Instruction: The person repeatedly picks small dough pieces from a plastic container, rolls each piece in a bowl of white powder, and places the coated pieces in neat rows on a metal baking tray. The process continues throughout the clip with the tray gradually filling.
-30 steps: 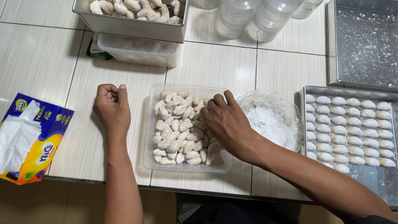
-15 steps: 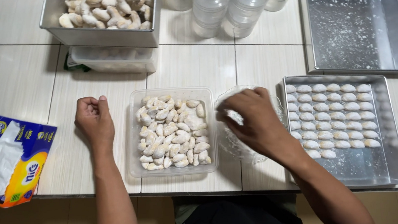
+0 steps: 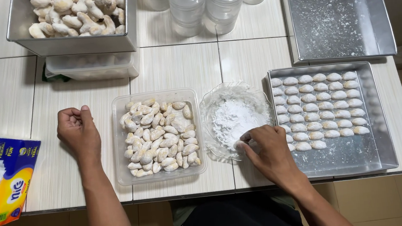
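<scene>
Cookie (image 3: 239,145), small and dusted white, sits pinched in the fingertips of the right hand (image 3: 268,148), right at the near rim of the glass bowl (image 3: 210,108). That bowl is clear with a wavy edge and holds a soft heap of white powdered sugar (image 3: 233,117). The right hand's fingers are bent close together around the cookie, and the hand lies across the gap between the bowl and the metal tray (image 3: 380,112).

The tray is square, shiny and grey, with low straight walls. Neat rows of sugared cookies (image 3: 319,102) fill its far part, all small, smooth and oval. Its near part is bare metal with a little powder on it, so there is free room there.

Just left of the bowl stands a clear plastic tub (image 3: 118,135) with rounded corners, full of plain crescent cookies (image 3: 160,136), pale yellow and bumpy, piled loosely. The left hand (image 3: 77,133) rests on the table (image 3: 5,96) beside the tub, curled into a loose fist with nothing in it.

The table top is white tile with thin grey lines. A blue and yellow tissue pack (image 3: 3,179) hangs at the near left edge. Farther back are a deep metal pan (image 3: 73,41) heaped with more cookies, clear plastic jars (image 3: 201,4), and a second metal tray (image 3: 338,16) with only powder specks inside.
</scene>
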